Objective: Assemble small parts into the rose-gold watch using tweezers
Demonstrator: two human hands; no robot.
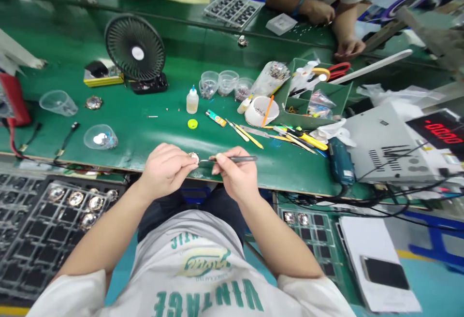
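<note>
Between the fingertips of my left hand (167,168) is a small round watch case (194,157) with a shiny metal edge, held just above the front of the green bench. My right hand (235,172) is closed around a pair of dark tweezers (242,159). Their thin tip reaches left to the watch case, though whether it touches is too small to tell. Beyond my hands lie a yellow-green cap (192,124), a small dropper bottle (192,100) with a blue tip, and a lighter (215,118).
A black fan (135,49) stands at the back left. Plastic cups (100,137) hold small parts. Several hand tools (250,136) lie right of centre, near a power supply box (387,143). Trays of watch cases (54,230) sit lower left. A co-worker's hands (350,46) rest across the bench.
</note>
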